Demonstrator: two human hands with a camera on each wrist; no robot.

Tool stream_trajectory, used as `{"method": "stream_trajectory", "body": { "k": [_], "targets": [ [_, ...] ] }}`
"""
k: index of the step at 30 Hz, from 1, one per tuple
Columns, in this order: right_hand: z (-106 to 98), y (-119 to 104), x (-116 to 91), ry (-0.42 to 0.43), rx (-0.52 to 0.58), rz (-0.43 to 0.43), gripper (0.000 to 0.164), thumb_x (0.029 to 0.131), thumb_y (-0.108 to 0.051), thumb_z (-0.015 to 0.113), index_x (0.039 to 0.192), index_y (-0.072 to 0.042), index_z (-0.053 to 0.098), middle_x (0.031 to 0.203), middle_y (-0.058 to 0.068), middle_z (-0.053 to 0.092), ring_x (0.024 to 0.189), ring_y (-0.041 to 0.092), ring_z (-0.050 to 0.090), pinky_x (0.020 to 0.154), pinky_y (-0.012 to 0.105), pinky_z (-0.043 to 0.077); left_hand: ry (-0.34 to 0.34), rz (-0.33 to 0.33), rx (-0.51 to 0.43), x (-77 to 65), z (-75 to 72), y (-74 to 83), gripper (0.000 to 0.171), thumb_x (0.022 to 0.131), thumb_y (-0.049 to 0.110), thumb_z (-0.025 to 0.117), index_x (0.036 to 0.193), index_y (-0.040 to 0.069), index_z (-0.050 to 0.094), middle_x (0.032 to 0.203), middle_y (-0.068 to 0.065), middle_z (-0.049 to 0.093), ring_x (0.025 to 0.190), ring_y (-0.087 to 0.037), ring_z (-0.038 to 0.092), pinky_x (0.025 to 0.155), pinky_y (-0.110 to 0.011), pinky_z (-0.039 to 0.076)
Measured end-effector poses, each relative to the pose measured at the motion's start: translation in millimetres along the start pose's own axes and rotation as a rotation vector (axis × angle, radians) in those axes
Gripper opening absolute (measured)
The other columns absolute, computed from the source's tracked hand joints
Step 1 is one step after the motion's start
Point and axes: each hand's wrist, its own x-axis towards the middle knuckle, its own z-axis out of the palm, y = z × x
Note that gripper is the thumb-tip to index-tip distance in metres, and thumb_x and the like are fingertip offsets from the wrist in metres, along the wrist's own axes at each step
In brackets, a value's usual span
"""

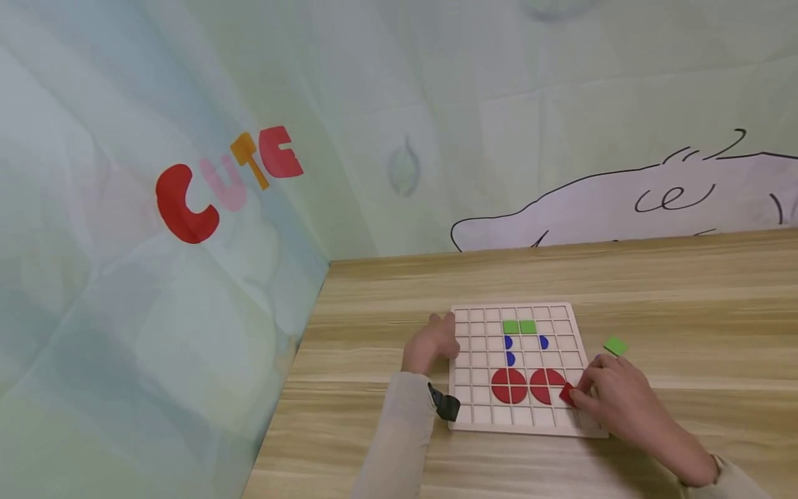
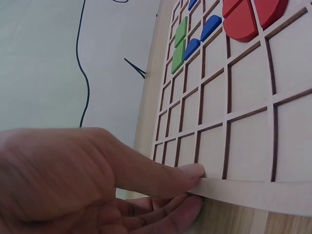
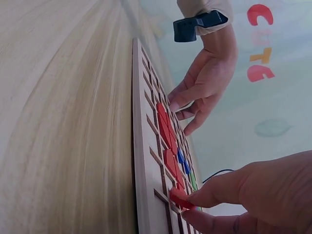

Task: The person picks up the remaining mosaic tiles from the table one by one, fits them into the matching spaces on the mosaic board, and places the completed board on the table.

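A pale wooden grid board (image 1: 530, 431) lies on the table. My left hand (image 1: 431, 344) grips its left edge, thumb on the rim and the other fingers at the edge below, as the left wrist view shows. Over the lower right of the board, my right hand (image 1: 623, 396) pinches a red quarter-circle tile (image 3: 180, 198) between thumb and finger, tilted at its cell. Beside it are the red tiles (image 1: 541, 378) of a partial circle. Further left, red tiles (image 1: 501, 378) form a whole circle. A speck of blue shows by my right fingers.
Two green square tiles (image 1: 511, 327) sit in the upper cells, with several blue half-circle tiles (image 1: 510, 359) below them. A loose green tile (image 1: 615, 346) lies right of the board. A printed cloth wall (image 1: 399, 111) rises behind and left of the wooden table (image 1: 374, 298).
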Motion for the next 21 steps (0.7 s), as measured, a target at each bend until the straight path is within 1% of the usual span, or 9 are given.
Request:
{"method": "stream_trajectory", "body": {
  "k": [4, 7, 10, 13, 16, 21],
  "targets": [
    [0.8, 0.9, -0.1, -0.011, 0.013, 0.001, 0.017, 0.076, -0.022, 0.075, 0.063, -0.018, 0.065, 0.081, 0.001, 0.056, 0.078, 0.019, 0.046, 0.067, 0.035, 0.035, -0.005, 0.003, -0.008, 0.3, 0.4, -0.1, 0.065, 0.092, 0.003, 0.050, 0.152, 0.005, 0.023, 0.157, -0.025, 0.014, 0.120, -0.031, 0.041, 0.084, -0.041, 0.040],
    [0.7, 1.6, -1.2, 0.003, 0.015, -0.020, 0.017, 0.076, -0.022, 0.076, 0.064, -0.018, 0.064, 0.081, 0.000, 0.056, 0.079, 0.019, 0.046, 0.068, 0.036, 0.035, -0.006, -0.005, -0.009, -0.1, 0.3, 0.3, 0.065, 0.093, 0.004, 0.049, 0.152, 0.006, 0.022, 0.157, -0.025, 0.014, 0.120, -0.031, 0.042, 0.087, -0.042, 0.040],
    [0.5, 2.1, -2.2, 0.028, 0.012, -0.050, 0.015, 0.074, -0.022, 0.079, 0.070, -0.019, 0.064, 0.086, 0.001, 0.057, 0.082, 0.021, 0.048, 0.071, 0.040, 0.037, -0.006, -0.010, -0.015, -0.5, 0.3, 1.1, 0.065, 0.093, 0.004, 0.050, 0.152, 0.007, 0.022, 0.157, -0.025, 0.013, 0.120, -0.031, 0.042, 0.088, -0.042, 0.040],
    [0.6, 2.6, -3.5, 0.045, 0.005, -0.090, 0.020, 0.070, -0.025, 0.082, 0.078, -0.018, 0.065, 0.094, 0.004, 0.059, 0.089, 0.026, 0.050, 0.077, 0.047, 0.040, -0.006, -0.012, -0.015, -0.6, 0.4, 1.3, 0.065, 0.093, 0.004, 0.050, 0.152, 0.006, 0.022, 0.157, -0.025, 0.013, 0.122, -0.031, 0.042, 0.090, -0.042, 0.040],
    [1.9, 2.6, -5.4, 0.059, 0.004, -0.124, 0.028, 0.067, -0.028, 0.084, 0.083, -0.017, 0.065, 0.099, 0.006, 0.059, 0.095, 0.029, 0.050, 0.082, 0.051, 0.040, -0.007, -0.008, -0.008, 0.4, 0.4, 0.9, 0.064, 0.093, 0.004, 0.049, 0.152, 0.006, 0.023, 0.157, -0.025, 0.014, 0.123, -0.030, 0.041, 0.091, -0.042, 0.039],
    [5.4, 3.1, -7.5, 0.086, 0.007, -0.150, 0.027, 0.068, -0.028, 0.083, 0.084, -0.019, 0.064, 0.100, 0.005, 0.059, 0.098, 0.029, 0.050, 0.084, 0.051, 0.038, -0.008, -0.006, -0.003, 1.5, 1.1, 0.4, 0.065, 0.093, 0.004, 0.049, 0.152, 0.006, 0.022, 0.157, -0.025, 0.014, 0.124, -0.030, 0.041, 0.091, -0.042, 0.039]
  ]
}}
